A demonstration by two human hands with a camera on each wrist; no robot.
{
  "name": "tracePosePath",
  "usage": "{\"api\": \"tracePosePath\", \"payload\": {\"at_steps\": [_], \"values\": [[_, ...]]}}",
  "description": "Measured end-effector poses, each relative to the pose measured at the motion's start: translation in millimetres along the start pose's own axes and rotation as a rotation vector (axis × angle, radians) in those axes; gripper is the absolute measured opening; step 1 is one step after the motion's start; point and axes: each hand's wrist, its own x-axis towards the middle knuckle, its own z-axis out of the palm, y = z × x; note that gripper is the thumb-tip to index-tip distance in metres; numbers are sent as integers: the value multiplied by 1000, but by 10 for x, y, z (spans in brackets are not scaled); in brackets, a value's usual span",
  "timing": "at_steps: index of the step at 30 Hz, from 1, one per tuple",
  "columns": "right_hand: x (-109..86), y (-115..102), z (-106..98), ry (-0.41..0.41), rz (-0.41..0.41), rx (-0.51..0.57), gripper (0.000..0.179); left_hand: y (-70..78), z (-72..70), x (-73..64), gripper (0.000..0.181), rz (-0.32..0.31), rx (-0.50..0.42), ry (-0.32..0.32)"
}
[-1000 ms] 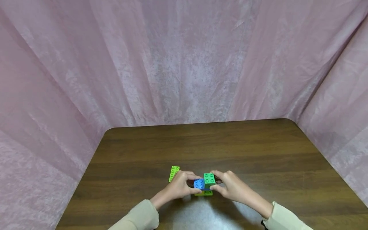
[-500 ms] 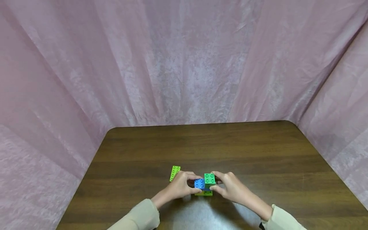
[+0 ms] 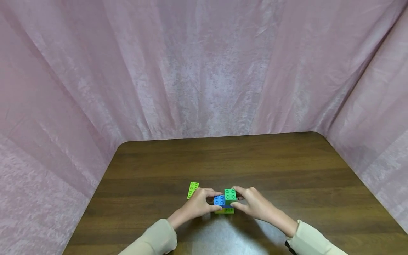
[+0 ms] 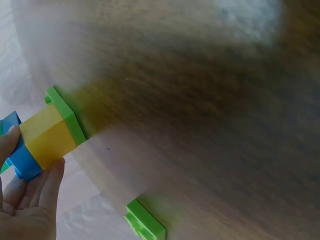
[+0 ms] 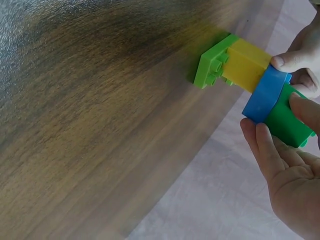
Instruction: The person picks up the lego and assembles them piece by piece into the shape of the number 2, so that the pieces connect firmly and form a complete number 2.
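Your left hand [image 3: 198, 205] pinches the blue brick [image 3: 219, 200] between thumb and fingers, low in the middle of the head view; your right hand [image 3: 256, 203] has thumb and fingers closed round the green brick [image 3: 230, 194] on the blue one's right end. Beneath the blue is the yellow brick [image 4: 48, 136], on a light green base [image 3: 229, 211]. Another light green piece [image 3: 192, 189] lies just up and left of your left hand.

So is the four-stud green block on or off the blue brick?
On: from the right wrist, the green block meets the blue brick without a visible gap.
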Motion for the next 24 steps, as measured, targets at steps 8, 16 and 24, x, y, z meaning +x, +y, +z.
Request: {"api": "tracePosePath", "payload": {"at_steps": [8, 16, 24], "values": [[17, -7, -7, -9, 7, 4, 33, 23, 0, -12, 41, 7, 22, -10], [22, -10, -21, -17, 20, 6, 34, 36, -7, -11, 42, 7, 59, -24], [17, -21, -16, -22, 23, -2, 35, 33, 1, -59, 41, 8, 61, -18]]}}
